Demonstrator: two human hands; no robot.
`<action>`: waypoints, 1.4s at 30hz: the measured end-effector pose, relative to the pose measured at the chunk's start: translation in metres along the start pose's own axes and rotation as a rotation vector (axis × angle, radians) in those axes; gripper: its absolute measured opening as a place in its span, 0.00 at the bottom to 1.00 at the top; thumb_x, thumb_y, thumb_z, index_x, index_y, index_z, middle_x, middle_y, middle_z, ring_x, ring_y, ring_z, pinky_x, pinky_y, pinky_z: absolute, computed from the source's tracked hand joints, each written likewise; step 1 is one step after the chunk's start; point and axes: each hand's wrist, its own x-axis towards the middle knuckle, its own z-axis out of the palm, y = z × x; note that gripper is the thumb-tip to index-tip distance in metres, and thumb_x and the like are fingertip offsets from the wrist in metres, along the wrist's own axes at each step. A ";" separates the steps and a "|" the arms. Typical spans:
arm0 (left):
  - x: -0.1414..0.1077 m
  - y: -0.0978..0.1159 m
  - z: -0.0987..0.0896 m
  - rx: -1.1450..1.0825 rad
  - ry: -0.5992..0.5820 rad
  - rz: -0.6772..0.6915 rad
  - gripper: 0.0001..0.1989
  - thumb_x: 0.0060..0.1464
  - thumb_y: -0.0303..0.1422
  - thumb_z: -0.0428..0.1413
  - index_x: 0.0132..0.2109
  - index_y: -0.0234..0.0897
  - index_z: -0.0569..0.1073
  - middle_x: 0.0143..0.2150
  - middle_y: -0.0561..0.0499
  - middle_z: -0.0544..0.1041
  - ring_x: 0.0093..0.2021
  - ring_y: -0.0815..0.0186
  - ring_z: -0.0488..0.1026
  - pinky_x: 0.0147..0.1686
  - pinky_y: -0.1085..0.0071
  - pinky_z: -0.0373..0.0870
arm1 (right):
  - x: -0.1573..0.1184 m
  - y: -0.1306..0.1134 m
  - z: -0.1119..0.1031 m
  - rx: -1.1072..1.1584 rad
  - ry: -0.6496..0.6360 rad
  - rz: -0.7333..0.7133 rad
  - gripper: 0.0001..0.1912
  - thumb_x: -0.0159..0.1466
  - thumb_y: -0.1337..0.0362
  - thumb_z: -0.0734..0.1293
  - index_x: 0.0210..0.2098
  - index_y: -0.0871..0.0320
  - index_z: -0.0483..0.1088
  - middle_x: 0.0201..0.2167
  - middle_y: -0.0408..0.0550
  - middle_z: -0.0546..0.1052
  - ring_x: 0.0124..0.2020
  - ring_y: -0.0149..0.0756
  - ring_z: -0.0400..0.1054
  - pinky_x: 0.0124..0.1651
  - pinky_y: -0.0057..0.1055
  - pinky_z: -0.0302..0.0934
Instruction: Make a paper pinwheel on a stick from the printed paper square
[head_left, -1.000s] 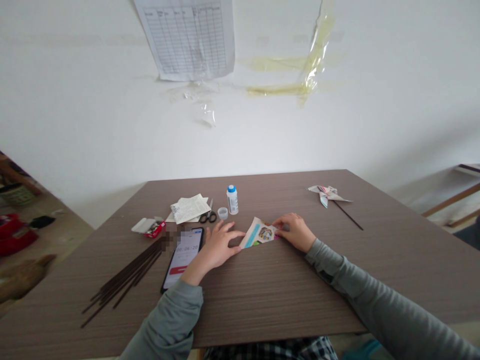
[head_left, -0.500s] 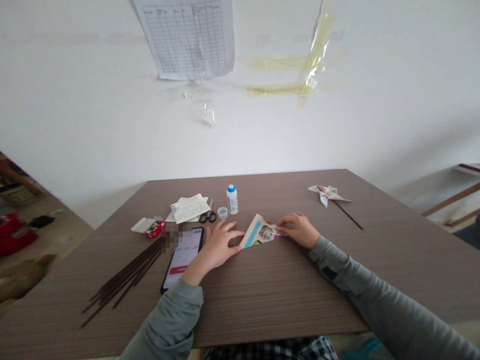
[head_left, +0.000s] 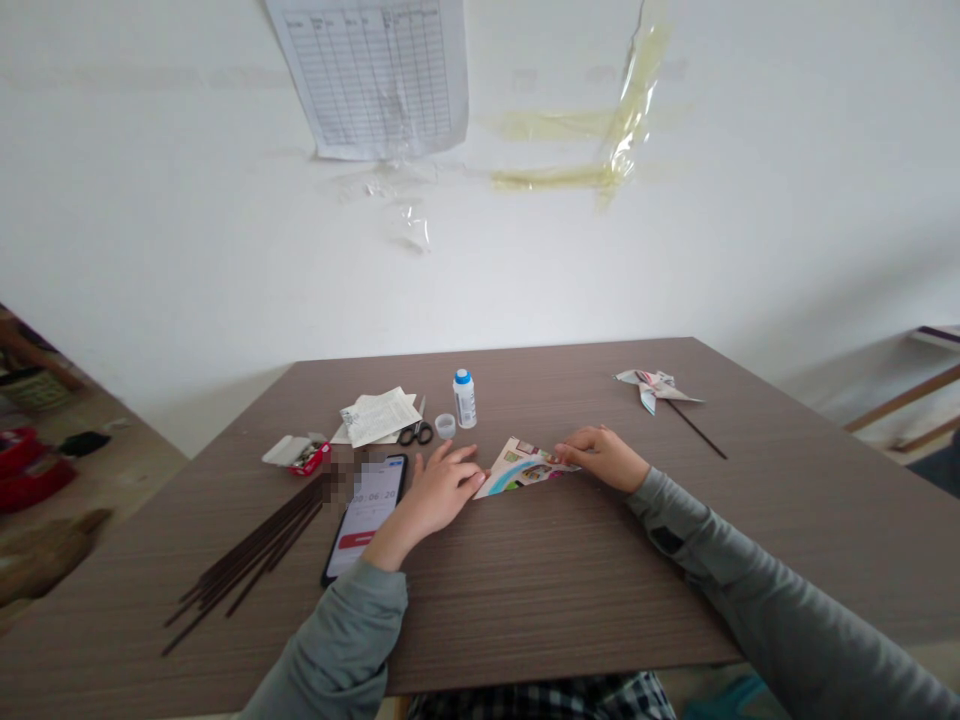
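While both bare hands are working at one piece of paper on the brown table [head_left: 540, 580], a bundle of dark sticks [head_left: 251, 548] is lying well to the left of the left fingers, fanning toward the near left. Above the sticks' upper ends, a small red box [head_left: 307, 458] is sitting with its white lid open. The phone [head_left: 369, 515] is lying just left of the left fingers, its screen showing a timer; part of the view above it is blurred out. Beyond those fingers, pale paper sheets [head_left: 381, 418] are overlapping, black-handled scissors [head_left: 416, 435] are resting beside them, and a small clear cup [head_left: 445, 427] is standing next to an upright white bottle [head_left: 465, 400] with a blue cap. The left hand [head_left: 439, 492] is holding its fingers loosely spread, the foremost tips touching the left corner of the printed paper [head_left: 521, 468]. This colourful piece is lying between the two sets of fingers, its long edge facing the wearer. The right hand [head_left: 607, 458] is pinching the paper's right end between thumb and fingers, the other fingers curling inward. Farther right, beyond the right fingers, a paper pinwheel [head_left: 654, 388] is lying with its thin dark stick pointing to the near right.
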 end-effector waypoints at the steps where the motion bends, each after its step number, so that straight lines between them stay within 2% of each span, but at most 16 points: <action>1: 0.001 0.001 0.001 0.001 0.010 -0.008 0.22 0.90 0.42 0.55 0.70 0.52 0.95 0.95 0.44 0.74 0.99 0.31 0.57 0.92 0.11 0.51 | 0.000 -0.002 -0.001 0.019 -0.027 0.006 0.36 0.79 0.29 0.79 0.29 0.51 0.90 0.31 0.54 0.92 0.46 0.57 0.90 0.66 0.51 0.82; 3: 0.002 0.004 0.004 0.002 0.039 -0.017 0.22 0.90 0.43 0.56 0.68 0.51 0.96 0.93 0.43 0.76 0.99 0.31 0.59 0.93 0.13 0.52 | 0.000 -0.006 -0.004 0.043 -0.084 0.015 0.33 0.75 0.30 0.82 0.30 0.50 0.90 0.34 0.55 0.94 0.49 0.59 0.91 0.69 0.53 0.82; 6: 0.001 0.006 0.007 0.005 0.076 -0.009 0.20 0.89 0.45 0.59 0.65 0.50 0.97 0.92 0.43 0.78 0.98 0.30 0.61 0.93 0.13 0.53 | 0.000 -0.008 -0.007 0.013 -0.104 0.014 0.28 0.72 0.34 0.85 0.30 0.49 0.91 0.39 0.54 0.96 0.52 0.59 0.92 0.74 0.58 0.80; 8: 0.000 0.006 0.008 0.007 0.092 0.005 0.17 0.87 0.46 0.62 0.63 0.51 0.97 0.91 0.44 0.79 0.98 0.30 0.61 0.93 0.13 0.53 | -0.001 -0.008 -0.007 -0.030 -0.124 0.039 0.22 0.72 0.40 0.87 0.30 0.48 0.92 0.44 0.54 0.97 0.56 0.62 0.92 0.79 0.68 0.76; 12: -0.003 0.005 0.006 -0.027 0.075 0.029 0.14 0.83 0.47 0.68 0.62 0.49 0.96 0.92 0.42 0.78 0.98 0.27 0.60 0.92 0.11 0.52 | -0.002 -0.006 -0.006 -0.096 -0.183 0.107 0.09 0.71 0.53 0.87 0.34 0.44 0.94 0.53 0.53 0.98 0.67 0.70 0.89 0.87 0.91 0.59; 15: -0.004 0.007 0.004 -0.031 0.045 0.017 0.14 0.80 0.46 0.73 0.63 0.48 0.95 0.93 0.39 0.76 0.98 0.27 0.59 0.93 0.11 0.50 | -0.002 -0.004 -0.005 -0.094 -0.201 0.100 0.05 0.70 0.54 0.88 0.38 0.42 0.96 0.54 0.52 0.98 0.70 0.71 0.87 0.89 0.93 0.53; 18: -0.007 0.011 0.002 -0.001 0.046 0.025 0.15 0.77 0.42 0.75 0.65 0.48 0.93 0.93 0.41 0.76 0.98 0.28 0.59 0.93 0.11 0.51 | -0.003 -0.001 -0.003 -0.088 -0.194 0.061 0.06 0.68 0.52 0.89 0.39 0.43 0.96 0.53 0.52 0.97 0.71 0.71 0.86 0.90 0.92 0.51; 22: -0.011 0.017 0.001 0.037 0.041 0.034 0.17 0.76 0.38 0.75 0.67 0.47 0.90 0.93 0.41 0.76 0.98 0.29 0.59 0.93 0.14 0.52 | -0.003 -0.002 -0.003 -0.136 -0.193 0.044 0.06 0.68 0.51 0.89 0.41 0.42 0.96 0.53 0.52 0.96 0.74 0.73 0.83 0.89 0.99 0.41; 24: -0.012 0.018 0.002 0.041 0.046 0.030 0.20 0.77 0.38 0.73 0.71 0.45 0.89 0.94 0.39 0.75 0.98 0.28 0.58 0.94 0.15 0.52 | -0.004 -0.004 -0.003 -0.150 -0.210 0.039 0.05 0.69 0.52 0.88 0.43 0.41 0.97 0.54 0.51 0.96 0.75 0.73 0.81 0.88 1.00 0.37; 28: -0.008 0.020 0.010 0.011 0.081 0.077 0.30 0.80 0.39 0.70 0.84 0.51 0.83 0.94 0.40 0.75 0.98 0.28 0.60 0.94 0.16 0.52 | -0.004 -0.008 -0.004 -0.171 -0.220 0.040 0.04 0.70 0.53 0.88 0.44 0.40 0.97 0.55 0.51 0.95 0.75 0.72 0.81 0.89 0.99 0.37; 30: -0.006 0.023 0.015 0.002 0.088 0.109 0.31 0.82 0.37 0.67 0.86 0.53 0.82 0.94 0.42 0.75 0.98 0.29 0.60 0.94 0.16 0.51 | -0.004 -0.009 -0.003 -0.192 -0.221 0.040 0.03 0.71 0.53 0.88 0.44 0.39 0.97 0.55 0.51 0.95 0.75 0.71 0.81 0.90 0.97 0.39; 32: -0.004 0.028 0.019 -0.004 0.081 0.119 0.28 0.84 0.34 0.63 0.84 0.53 0.84 0.93 0.42 0.76 0.98 0.30 0.60 0.94 0.14 0.51 | -0.004 -0.009 -0.001 -0.202 -0.208 0.024 0.02 0.73 0.53 0.87 0.44 0.40 0.97 0.54 0.51 0.95 0.74 0.68 0.83 0.92 0.91 0.45; 34: -0.005 0.033 0.021 -0.003 0.071 0.108 0.28 0.85 0.32 0.60 0.83 0.50 0.85 0.92 0.41 0.78 0.98 0.31 0.62 0.95 0.15 0.50 | -0.003 -0.008 0.000 -0.191 -0.189 -0.008 0.05 0.76 0.54 0.86 0.43 0.43 0.96 0.52 0.52 0.95 0.69 0.65 0.86 0.91 0.82 0.55; 37: -0.006 0.037 0.022 0.005 0.067 0.094 0.29 0.84 0.30 0.59 0.84 0.49 0.84 0.92 0.42 0.78 0.97 0.31 0.63 0.94 0.14 0.50 | -0.001 -0.009 0.002 -0.147 -0.176 -0.063 0.08 0.79 0.56 0.83 0.42 0.45 0.96 0.49 0.53 0.95 0.61 0.60 0.89 0.84 0.66 0.71; 39: -0.006 0.036 0.021 0.013 0.069 0.093 0.30 0.84 0.31 0.60 0.85 0.51 0.83 0.92 0.43 0.78 0.97 0.30 0.63 0.94 0.13 0.50 | 0.000 -0.010 0.003 -0.128 -0.180 -0.082 0.07 0.78 0.58 0.83 0.43 0.45 0.96 0.51 0.54 0.95 0.61 0.59 0.88 0.79 0.59 0.76; 42: -0.007 0.032 0.020 0.023 0.068 0.095 0.30 0.85 0.33 0.60 0.86 0.54 0.83 0.92 0.45 0.78 0.97 0.29 0.62 0.94 0.11 0.48 | 0.000 -0.009 0.004 -0.145 -0.198 -0.090 0.05 0.77 0.58 0.83 0.47 0.42 0.97 0.59 0.52 0.96 0.66 0.60 0.88 0.80 0.58 0.76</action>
